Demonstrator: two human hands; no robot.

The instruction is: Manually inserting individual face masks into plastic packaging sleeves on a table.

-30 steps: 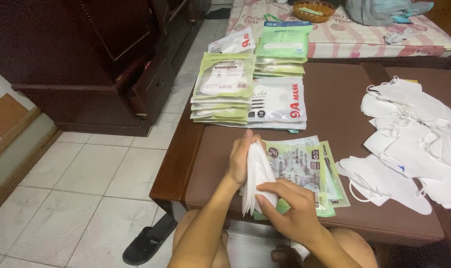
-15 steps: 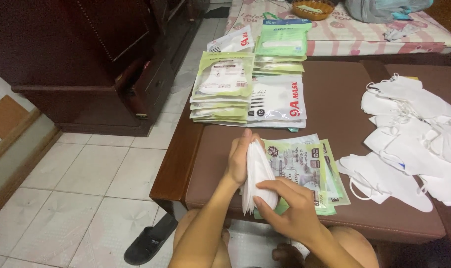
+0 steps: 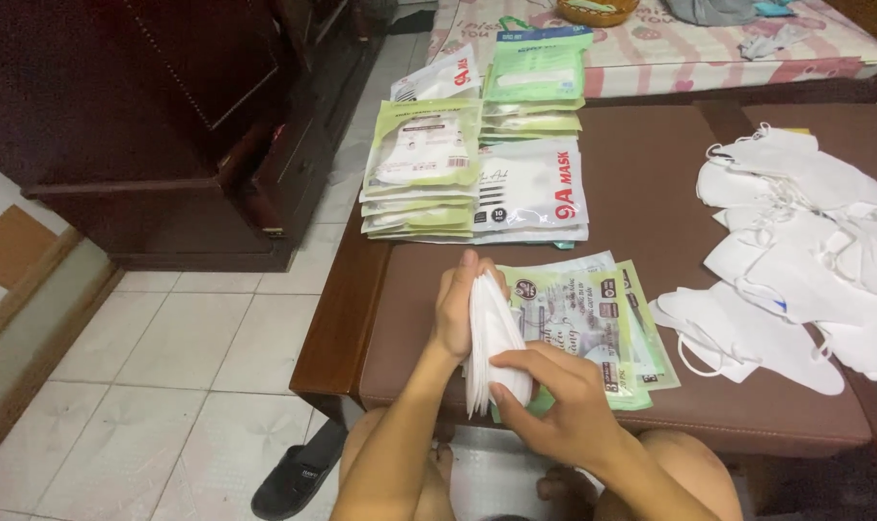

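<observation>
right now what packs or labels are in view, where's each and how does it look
Green packs: table's far left, stacked flat pouches, pale green with white windows.
White packs: beside them, flat, white with red print.
Far stack: behind those, green and white pouches.
Near packs: under the hands, light green, fanned flat.

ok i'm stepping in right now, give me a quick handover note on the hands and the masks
Left hand: steadies the upright stack of white masks from its left side.
Right hand: grips the same stack low on its right side, fingers across the front.
The stack stands on edge at the near edge of the brown table, over the green pouches lying flat.
Done: filled packs are piled at the far left of the table.
Left: loose white masks lie spread on the right; the held stack is not in a pouch yet.
</observation>
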